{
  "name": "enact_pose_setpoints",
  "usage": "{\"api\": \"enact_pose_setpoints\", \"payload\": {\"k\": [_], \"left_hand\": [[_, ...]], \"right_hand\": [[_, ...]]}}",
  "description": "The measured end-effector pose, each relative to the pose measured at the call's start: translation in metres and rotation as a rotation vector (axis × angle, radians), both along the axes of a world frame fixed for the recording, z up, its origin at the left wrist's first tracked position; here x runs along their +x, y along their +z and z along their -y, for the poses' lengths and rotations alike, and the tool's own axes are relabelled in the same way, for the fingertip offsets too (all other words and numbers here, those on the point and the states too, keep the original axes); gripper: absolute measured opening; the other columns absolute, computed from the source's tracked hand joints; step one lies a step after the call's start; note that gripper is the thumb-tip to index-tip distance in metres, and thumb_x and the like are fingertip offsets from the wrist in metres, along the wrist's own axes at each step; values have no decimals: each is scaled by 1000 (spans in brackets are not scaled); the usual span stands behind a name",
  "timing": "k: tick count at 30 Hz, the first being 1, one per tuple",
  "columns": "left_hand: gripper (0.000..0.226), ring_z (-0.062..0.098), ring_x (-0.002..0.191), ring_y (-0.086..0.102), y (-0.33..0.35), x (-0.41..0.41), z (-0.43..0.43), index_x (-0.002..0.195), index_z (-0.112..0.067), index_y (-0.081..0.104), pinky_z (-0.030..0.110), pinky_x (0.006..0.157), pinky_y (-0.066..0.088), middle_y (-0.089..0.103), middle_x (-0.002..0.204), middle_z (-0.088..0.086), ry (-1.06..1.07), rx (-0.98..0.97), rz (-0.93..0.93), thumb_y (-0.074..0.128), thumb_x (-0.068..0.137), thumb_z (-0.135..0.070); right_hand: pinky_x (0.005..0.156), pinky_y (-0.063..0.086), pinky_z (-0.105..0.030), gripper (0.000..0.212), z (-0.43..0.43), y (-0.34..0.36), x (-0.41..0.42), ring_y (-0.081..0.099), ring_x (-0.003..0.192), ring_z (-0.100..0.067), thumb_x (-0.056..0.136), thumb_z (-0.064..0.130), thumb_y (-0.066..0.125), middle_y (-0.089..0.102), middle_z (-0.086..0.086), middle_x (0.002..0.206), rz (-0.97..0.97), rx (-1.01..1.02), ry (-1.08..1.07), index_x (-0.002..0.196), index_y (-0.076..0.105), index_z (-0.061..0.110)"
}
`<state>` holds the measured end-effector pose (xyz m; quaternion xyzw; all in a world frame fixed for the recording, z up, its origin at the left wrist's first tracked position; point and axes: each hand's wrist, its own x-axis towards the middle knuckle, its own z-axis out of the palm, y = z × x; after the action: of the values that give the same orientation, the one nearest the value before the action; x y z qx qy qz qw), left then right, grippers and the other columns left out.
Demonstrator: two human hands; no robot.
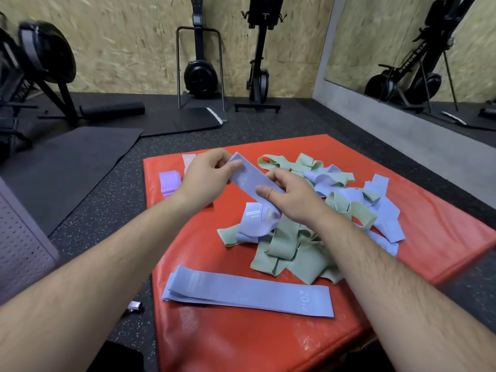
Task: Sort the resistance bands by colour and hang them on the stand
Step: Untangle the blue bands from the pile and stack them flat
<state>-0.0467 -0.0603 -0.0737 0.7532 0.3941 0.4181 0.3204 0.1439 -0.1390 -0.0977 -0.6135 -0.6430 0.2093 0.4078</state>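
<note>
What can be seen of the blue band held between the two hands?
The blue band is a flat, fabric-looking strip with faint white print reading 20 near its far end. It is held slanted above the red mat. The left hand pinches the far end; the right hand grips the near part, whose tip hangs over the mixed pile.

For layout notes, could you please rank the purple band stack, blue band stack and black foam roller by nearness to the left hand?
1. Purple band stack, beside left hand.
2. Blue band stack, near edge.
3. Black foam roller, far floor.
</note>
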Motion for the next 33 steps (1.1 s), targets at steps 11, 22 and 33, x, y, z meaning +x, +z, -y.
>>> {"api": "enact_pose_setpoints", "payload": {"k": [11, 22, 33], "left_hand": [[13, 15, 59, 55, 10, -55, -5, 86, -9, 66, 31, 58, 45, 64, 76, 7, 83, -153, 213, 65, 95, -18], [12, 11, 54, 60, -22, -101, 33, 84, -9, 63, 22, 53, 46, 64, 73, 3, 28, -376, 113, 69, 92, -15], [18, 12, 52, 49, -58, -129, 66, 74, -10, 64, 15, 46, 44, 57, 62, 4, -29, -546, -181, 81, 80, -12]], "right_hand": [[58, 34, -20, 21, 41, 7, 33, 48, 56, 2, 86, 40, 76, 51, 15, 62, 220, -152, -111, 79, 62, 25], [69, 45, -28, 10, 100, 5, 63, 57, 71, -9, 89, 18, 73, 67, 4, 80, 145, -362, -15, 98, 71, 23], [56, 46, -18, 8, 144, -24, 46, 55, 55, -11, 89, 5, 72, 61, 0, 67, 156, -506, -16, 94, 70, 11]]}}
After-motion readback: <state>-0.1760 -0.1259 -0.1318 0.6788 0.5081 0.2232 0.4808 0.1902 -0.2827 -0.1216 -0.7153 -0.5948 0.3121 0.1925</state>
